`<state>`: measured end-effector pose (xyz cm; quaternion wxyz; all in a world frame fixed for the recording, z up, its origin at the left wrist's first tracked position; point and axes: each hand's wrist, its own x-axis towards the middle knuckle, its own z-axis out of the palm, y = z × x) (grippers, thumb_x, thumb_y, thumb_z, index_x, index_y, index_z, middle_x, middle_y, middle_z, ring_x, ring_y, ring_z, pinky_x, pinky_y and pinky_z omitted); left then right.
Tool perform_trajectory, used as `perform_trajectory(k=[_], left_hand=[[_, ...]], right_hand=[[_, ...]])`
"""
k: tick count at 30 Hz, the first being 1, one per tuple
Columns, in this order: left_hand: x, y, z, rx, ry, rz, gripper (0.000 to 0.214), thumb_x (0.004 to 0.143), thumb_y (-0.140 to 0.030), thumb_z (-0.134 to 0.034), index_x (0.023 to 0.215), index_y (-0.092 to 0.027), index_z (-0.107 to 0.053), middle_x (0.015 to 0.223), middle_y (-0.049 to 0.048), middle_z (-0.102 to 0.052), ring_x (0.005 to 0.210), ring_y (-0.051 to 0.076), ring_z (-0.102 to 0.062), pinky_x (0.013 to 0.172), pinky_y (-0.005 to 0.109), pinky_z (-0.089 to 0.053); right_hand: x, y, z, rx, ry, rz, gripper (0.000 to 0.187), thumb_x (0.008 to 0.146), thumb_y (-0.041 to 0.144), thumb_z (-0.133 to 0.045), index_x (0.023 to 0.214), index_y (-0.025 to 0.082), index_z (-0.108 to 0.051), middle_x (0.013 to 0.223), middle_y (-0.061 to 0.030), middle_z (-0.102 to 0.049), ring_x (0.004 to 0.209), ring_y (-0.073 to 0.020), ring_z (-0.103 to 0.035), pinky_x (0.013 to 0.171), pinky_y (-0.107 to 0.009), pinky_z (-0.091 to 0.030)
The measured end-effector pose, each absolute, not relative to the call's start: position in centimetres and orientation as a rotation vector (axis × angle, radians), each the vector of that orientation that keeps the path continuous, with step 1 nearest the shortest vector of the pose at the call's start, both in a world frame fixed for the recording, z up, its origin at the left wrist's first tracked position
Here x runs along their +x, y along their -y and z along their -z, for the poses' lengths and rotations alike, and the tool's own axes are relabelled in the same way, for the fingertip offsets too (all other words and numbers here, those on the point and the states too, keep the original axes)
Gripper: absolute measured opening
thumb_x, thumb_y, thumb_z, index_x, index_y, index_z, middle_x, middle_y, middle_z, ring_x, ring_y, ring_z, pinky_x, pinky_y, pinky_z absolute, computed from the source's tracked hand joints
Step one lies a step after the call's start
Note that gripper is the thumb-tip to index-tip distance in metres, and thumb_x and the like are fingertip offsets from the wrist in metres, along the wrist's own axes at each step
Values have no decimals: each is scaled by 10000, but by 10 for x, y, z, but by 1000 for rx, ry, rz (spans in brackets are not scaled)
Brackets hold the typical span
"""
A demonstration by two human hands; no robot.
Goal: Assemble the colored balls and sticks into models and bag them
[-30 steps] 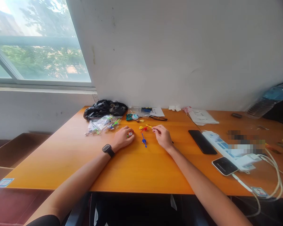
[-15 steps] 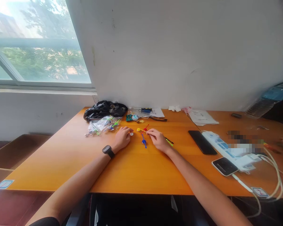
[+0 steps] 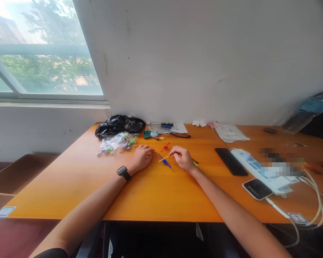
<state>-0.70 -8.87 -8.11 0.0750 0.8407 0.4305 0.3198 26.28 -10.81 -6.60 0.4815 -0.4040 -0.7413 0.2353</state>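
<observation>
My right hand [image 3: 182, 158] pinches one end of a thin yellow plastic stick [image 3: 165, 157]. That stick crosses over a blue plastic piece [image 3: 165, 162], which has a round middle and two arms. Whether the two touch, I cannot tell. My left hand [image 3: 142, 158] rests on the table with its fingers curled, partly covering a small whitish round piece [image 3: 148, 154]. Just beyond the blue piece lies a similar red piece [image 3: 165, 147]. A green piece [image 3: 195, 164] and a dark one peep out behind my right hand.
A clear bag [image 3: 118, 143] of coloured pieces lies beside a black plastic bag [image 3: 120, 126] at the back left. On the right are a black phone [image 3: 231, 162], a white power strip [image 3: 254, 172] and a smaller white-edged device [image 3: 257, 189] with cables.
My right hand has brought the yellow stick toward me, from beside the red piece to over the blue piece. The blue piece has turned. My left fingers now cover more of the whitish piece.
</observation>
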Motion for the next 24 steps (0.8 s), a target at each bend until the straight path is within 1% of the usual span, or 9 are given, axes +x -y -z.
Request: perform_trajectory(k=[2, 4, 6, 9, 11, 13, 15, 19, 24], left_hand=[[-7, 90, 80, 2518, -1364, -969, 264, 986, -264, -611, 1204, -226, -755, 1123, 98, -736, 1080, 303, -615, 958, 448, -521], [-7, 93, 77, 2511, -1450, -940, 305, 941, -270, -657, 1229, -215, -740, 1129, 103, -729, 1080, 318, -609, 957, 463, -510], [-6, 96, 73, 2502, -1519, -892, 345, 898, -248, -677, 1235, -201, -729, 1134, 108, -727, 1069, 329, -605, 950, 472, -497], [-5, 99, 68, 2481, -1564, -845, 373, 864, -202, -663, 1232, -200, -718, 1120, 101, -739, 1047, 326, -608, 927, 464, -484], [-5, 100, 66, 2466, -1563, -835, 356, 859, -181, -650, 1207, -205, -721, 1081, 89, -751, 1030, 316, -617, 909, 449, -479], [-4, 101, 64, 2463, -1544, -843, 322, 855, -171, -648, 1165, -207, -730, 1049, 80, -761, 1017, 306, -625, 893, 435, -477], [-3, 103, 63, 2472, -1523, -861, 280, 850, -173, -658, 1116, -214, -737, 1019, 75, -765, 1011, 302, -627, 879, 424, -475], [0, 107, 61, 2544, -1397, -870, 210, 856, -185, -680, 1051, -234, -741, 967, 59, -765, 995, 291, -623, 900, 429, -477], [4, 108, 67, 2640, -1063, -914, 143, 920, -241, -700, 1057, -262, -737, 1080, 56, -773, 1090, 280, -631, 975, 433, -504]], right_hand=[[267, 107, 64, -1035, 1789, -583, 281, 861, 151, -498, 685, 201, -711, 730, -38, -686, 674, -178, -611, 631, -297, -433], [271, 106, 63, -1074, 1819, -552, 290, 856, 144, -500, 648, 202, -694, 680, -27, -654, 607, -163, -557, 594, -294, -398], [274, 105, 64, -1081, 1868, -478, 278, 858, 138, -513, 672, 198, -711, 710, -32, -660, 598, -156, -544, 599, -294, -407], [275, 104, 67, -1059, 1901, -381, 265, 882, 130, -517, 798, 194, -761, 833, -58, -702, 652, -167, -592, 638, -297, -459], [274, 102, 71, -1041, 1894, -346, 280, 897, 120, -507, 881, 193, -777, 913, -79, -732, 749, -194, -658, 702, -312, -507], [274, 99, 76, -1036, 1882, -328, 285, 909, 118, -505, 929, 191, -779, 943, -92, -745, 832, -220, -697, 767, -334, -541], [274, 96, 82, -1053, 1871, -335, 276, 920, 124, -509, 944, 190, -776, 920, -94, -742, 834, -230, -707, 779, -348, -560], [275, 93, 89, -1121, 1864, -313, 255, 926, 135, -519, 935, 189, -768, 847, -86, -722, 770, -231, -692, 734, -350, -562], [275, 95, 82, -1178, 1786, -236, 214, 901, 143, -533, 896, 192, -741, 881, -92, -731, 764, -227, -682, 711, -337, -547]])
